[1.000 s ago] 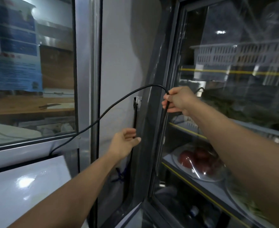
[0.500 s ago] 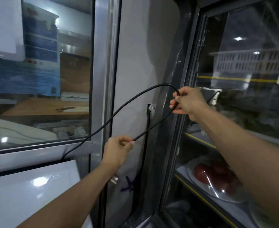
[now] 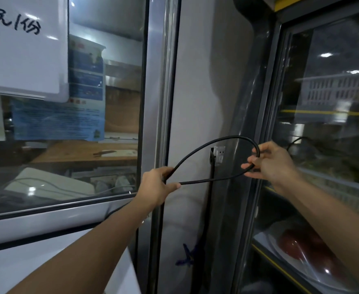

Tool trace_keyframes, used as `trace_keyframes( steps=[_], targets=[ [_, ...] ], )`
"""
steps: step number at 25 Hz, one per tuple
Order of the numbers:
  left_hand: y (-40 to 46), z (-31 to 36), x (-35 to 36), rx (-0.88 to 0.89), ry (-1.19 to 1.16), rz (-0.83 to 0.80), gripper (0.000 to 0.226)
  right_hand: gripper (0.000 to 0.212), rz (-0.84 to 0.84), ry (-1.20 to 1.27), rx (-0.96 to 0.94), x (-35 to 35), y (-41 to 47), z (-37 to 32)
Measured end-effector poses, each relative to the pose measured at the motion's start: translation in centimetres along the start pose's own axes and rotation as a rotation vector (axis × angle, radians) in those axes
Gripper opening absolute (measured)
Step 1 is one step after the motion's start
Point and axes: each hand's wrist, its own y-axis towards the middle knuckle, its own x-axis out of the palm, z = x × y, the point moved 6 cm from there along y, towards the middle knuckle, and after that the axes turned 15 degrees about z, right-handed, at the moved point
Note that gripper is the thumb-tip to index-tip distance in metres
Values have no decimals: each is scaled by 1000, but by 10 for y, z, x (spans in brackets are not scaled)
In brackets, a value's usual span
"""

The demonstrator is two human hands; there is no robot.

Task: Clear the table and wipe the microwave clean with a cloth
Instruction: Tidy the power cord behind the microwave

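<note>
Bare forearms, hands (image 3: 159, 185); no sleeves.

A black cable (image 3: 214, 145) loops against a pale grey wall (image 3: 197, 92). Behind the glass hangs a blue poster (image 3: 57, 122) and a white board (image 3: 23, 49) with black handwriting — yellow strips edge the fridge shelves (image 3: 314, 112), and something red (image 3: 308, 247) sits under clear film.

The black cord (image 3: 214, 145) is hidden inside the left hand (image 3: 156, 185). The whiteboard (image 3: 23, 49), at 10 o'clock, is cropped. Red food (image 3: 301, 249) is blurred, possibly tomatoes.
</note>
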Motion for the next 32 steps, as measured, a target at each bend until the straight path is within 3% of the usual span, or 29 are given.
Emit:
trace_keyframes(
  steps=[6,10,13,16,19,23,27,32],
  targets=[
    [-1,-9,4,62,-55,124,25,27,-9,18,88,-1,-10,23],
    [3,-13,7,43,-104,154,19,22,-57,-29,120,4,-15,29],
    [6,-15,8,58,-117,152,18,55,-54,-457,-152,6,-15,23],
    [7,-17,10,104,-106,132,16,76,-83,-634,-554,32,-29,1],
    [7,-16,12,144,-86,105,16,61,-235,-723,-759,85,-45,4],
    [7,-23,14,202,-32,67,28,13,-170,-545,-727,112,-46,17],
    [6,-64,18,81,67,-14,38,11,-184,-474,-663,104,-41,35],
    [5,-100,27,94,170,-99,16,12,-106,-498,-660,104,-33,63]
  ],
)
